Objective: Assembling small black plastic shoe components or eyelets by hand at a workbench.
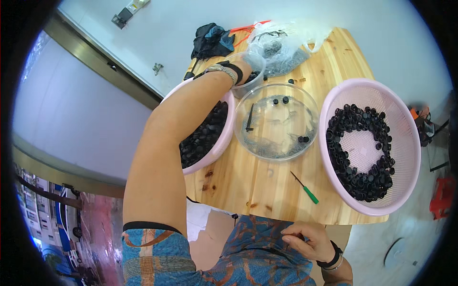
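Observation:
My left arm stretches across the table, and my left hand (pixel 244 71) is down in a clear plastic tub (pixel 255 58) with small black parts (pixel 254 76) in it. Its fingers are mostly hidden, so their hold cannot be told. Close to my lap, at the table's front edge, my right hand (pixel 307 239) is closed with thumb and fingers together; what is in it, if anything, is too hidden to name. Between them stands a round clear container (pixel 276 155), holding thin clear pieces, several small black caps (pixel 285 100) and a slim black tool (pixel 250 117).
A pink basket (pixel 410 143) with black ring-like parts (pixel 353 186) stands right. Another pink basket (pixel 222 148), full of black parts, is partly under my left arm. A green-handled screwdriver (pixel 310 194) lies in front. Behind are a plastic bag (pixel 286 57) and a dark folded umbrella (pixel 212 40).

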Available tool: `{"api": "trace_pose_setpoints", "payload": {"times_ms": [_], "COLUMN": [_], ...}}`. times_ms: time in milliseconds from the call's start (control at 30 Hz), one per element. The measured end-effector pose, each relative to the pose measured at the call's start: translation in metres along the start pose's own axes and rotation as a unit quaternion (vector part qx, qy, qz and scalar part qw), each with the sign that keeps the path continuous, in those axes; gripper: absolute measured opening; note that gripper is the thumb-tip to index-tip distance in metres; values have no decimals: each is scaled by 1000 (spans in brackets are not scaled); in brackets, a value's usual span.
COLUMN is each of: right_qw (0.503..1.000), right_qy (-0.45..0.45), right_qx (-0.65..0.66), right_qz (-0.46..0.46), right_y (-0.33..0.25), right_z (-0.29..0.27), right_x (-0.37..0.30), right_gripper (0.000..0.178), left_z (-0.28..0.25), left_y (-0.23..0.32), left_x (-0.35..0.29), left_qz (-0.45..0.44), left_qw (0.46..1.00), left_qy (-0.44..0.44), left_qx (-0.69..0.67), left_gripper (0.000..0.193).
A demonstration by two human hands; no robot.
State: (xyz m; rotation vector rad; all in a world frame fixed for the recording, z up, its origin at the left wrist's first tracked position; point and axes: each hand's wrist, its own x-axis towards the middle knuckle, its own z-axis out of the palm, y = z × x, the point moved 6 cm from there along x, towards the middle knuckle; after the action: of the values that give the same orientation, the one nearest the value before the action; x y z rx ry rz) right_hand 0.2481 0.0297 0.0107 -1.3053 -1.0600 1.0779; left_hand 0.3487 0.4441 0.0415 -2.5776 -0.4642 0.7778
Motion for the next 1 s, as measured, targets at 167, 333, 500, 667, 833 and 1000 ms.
{"api": "trace_pose_setpoints", "payload": {"times_ms": [167,333,500,667,833,1000], "right_qw": [999,999,977,903,912,930], "right_qy": [-9,16,35,41,67,37], "right_qx": [-28,-38,-175,-384,-369,-356], "right_qz": [-30,-35,-117,-187,-168,-80], "right_y": [-2,-13,-62,-112,-147,-155], "right_z": [-8,-14,-18,-3,-5,-12], "right_x": [1,-11,-13,3,47,110], "right_gripper": [14,13,14,13,13,10], "left_z": [-9,-32,-72,-73,-10,75], "left_y": [2,-27,-17,33,107,155], "left_x": [2,-26,-111,-231,-329,-351], "left_qz": [14,-44,79,154,161,115], "left_qw": [999,970,761,577,405,290], "left_qy": [31,106,245,264,160,114], "left_qx": [22,-213,-595,-757,-886,-943], "left_gripper": [16,16,19,31,28,23]}}
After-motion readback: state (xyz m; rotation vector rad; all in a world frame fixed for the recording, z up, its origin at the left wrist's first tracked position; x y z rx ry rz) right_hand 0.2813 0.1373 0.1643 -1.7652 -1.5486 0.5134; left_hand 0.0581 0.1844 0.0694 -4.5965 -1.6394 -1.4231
